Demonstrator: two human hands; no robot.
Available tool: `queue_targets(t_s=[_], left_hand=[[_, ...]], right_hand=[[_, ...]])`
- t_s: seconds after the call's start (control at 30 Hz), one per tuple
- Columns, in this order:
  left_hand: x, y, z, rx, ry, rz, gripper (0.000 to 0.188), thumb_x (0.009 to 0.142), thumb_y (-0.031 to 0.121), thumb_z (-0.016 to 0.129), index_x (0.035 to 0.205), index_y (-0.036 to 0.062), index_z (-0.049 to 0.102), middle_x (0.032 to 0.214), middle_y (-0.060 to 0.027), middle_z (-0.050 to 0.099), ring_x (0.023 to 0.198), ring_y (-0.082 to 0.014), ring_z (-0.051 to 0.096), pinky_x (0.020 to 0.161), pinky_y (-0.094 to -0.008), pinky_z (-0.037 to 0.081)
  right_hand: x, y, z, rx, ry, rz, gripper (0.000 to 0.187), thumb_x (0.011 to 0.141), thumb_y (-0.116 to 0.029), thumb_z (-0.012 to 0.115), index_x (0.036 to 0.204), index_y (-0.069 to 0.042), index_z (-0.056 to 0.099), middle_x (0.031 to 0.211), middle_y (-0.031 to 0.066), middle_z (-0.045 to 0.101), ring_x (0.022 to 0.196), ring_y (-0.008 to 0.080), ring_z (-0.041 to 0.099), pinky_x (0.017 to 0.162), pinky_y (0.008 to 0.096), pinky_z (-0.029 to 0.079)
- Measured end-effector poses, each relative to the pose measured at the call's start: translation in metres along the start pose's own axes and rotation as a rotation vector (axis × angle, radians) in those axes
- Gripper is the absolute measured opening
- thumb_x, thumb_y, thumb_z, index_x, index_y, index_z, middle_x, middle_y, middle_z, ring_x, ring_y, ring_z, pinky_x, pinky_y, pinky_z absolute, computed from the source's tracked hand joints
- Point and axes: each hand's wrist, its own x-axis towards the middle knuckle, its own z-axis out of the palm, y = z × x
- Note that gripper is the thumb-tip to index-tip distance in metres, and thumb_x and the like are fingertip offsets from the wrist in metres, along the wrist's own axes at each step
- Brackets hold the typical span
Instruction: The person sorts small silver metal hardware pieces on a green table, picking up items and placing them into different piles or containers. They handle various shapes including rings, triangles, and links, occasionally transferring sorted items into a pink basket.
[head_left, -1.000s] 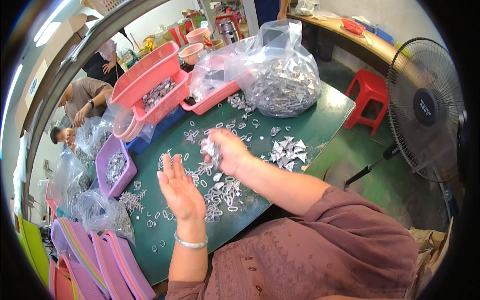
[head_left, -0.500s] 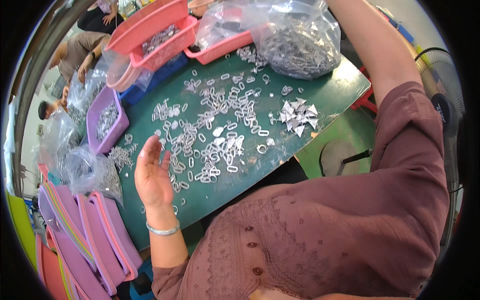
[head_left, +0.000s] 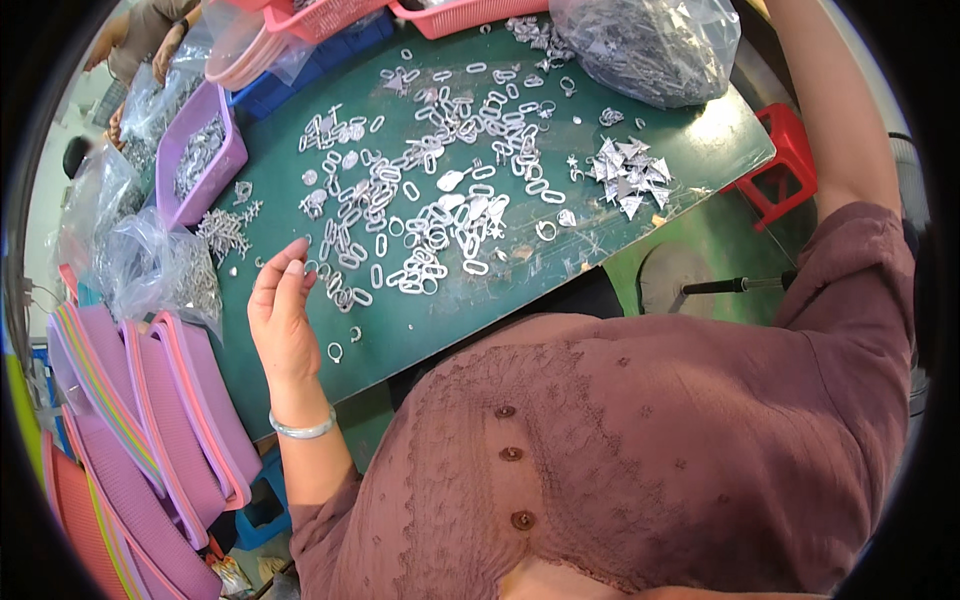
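My left hand (head_left: 284,318), a pale bangle (head_left: 303,427) on its wrist, is over the left part of the green table (head_left: 450,318). Its thumb and fingertips come together beside the loose oval metal links (head_left: 345,292); whatever is between them is too small to make out. Many more grey metal pieces (head_left: 430,235), mostly links and rings, spread across the tabletop. Small triangular pieces (head_left: 630,175) form a separate heap to the right. My right arm (head_left: 835,110) stretches up past the top right rim, and its hand is out of the picture.
A clear bag of grey pieces (head_left: 655,60) sits on the far side. Left are a purple basket (head_left: 228,160), branch-like pieces (head_left: 228,232), plastic bags (head_left: 140,260) and stacked purple baskets (head_left: 195,400). A red stool (head_left: 785,165) stands beyond the right corner. Another person's arm shows top left.
The fingers of my left hand have gone from loosely spread to drawn together. The whole view has shifted, so the table and its pieces sit higher in the picture. My right arm stays stretched upward.
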Motion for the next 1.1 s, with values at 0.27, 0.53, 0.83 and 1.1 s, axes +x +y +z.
queue_targets(t_s=[0.27,0.53,0.83,1.1], left_hand=[[-0.008,-0.016,0.007,0.715,-0.166,0.220,0.019,0.079,0.006,0.056,0.098,0.0021,0.058,0.091,-0.0009,0.055,0.078,-0.0077,0.048,0.070,-0.0208,0.039],[0.029,-0.013,0.069,0.933,-0.434,0.389,0.028,0.073,0.010,0.060,0.101,0.0043,0.059,0.080,-0.0074,0.056,0.073,-0.0163,0.052,0.067,-0.0276,0.043],[0.067,-0.031,0.118,1.209,-0.582,0.417,0.025,0.071,0.012,0.062,0.095,0.0053,0.059,0.087,-0.0129,0.055,0.085,-0.0294,0.054,0.073,-0.0362,0.043],[0.080,-0.034,0.111,0.939,-0.548,0.185,0.013,0.071,0.010,0.063,0.078,0.0025,0.055,0.065,-0.0033,0.053,0.058,-0.0133,0.048,0.056,-0.0262,0.040]], right_hand=[[-0.123,-0.142,0.078,0.466,-0.254,-0.528,0.012,0.073,-0.008,0.059,0.082,-0.002,0.055,0.073,0.0106,0.056,0.067,0.0231,0.057,0.058,0.0349,0.046],[-0.165,-0.220,0.154,0.669,-0.417,-0.435,0.014,0.072,-0.011,0.060,0.085,-0.006,0.060,0.081,0.0083,0.053,0.080,0.0276,0.054,0.069,0.0360,0.044],[-0.162,-0.228,0.172,0.672,-0.322,-0.440,0.009,0.073,-0.010,0.056,0.078,-0.004,0.056,0.080,0.0099,0.051,0.080,0.0284,0.053,0.068,0.0369,0.044],[-0.155,-0.212,0.174,0.841,-0.372,-0.382,0.011,0.074,-0.008,0.056,0.082,-0.002,0.056,0.078,0.0105,0.052,0.075,0.0275,0.053,0.066,0.0344,0.043]])
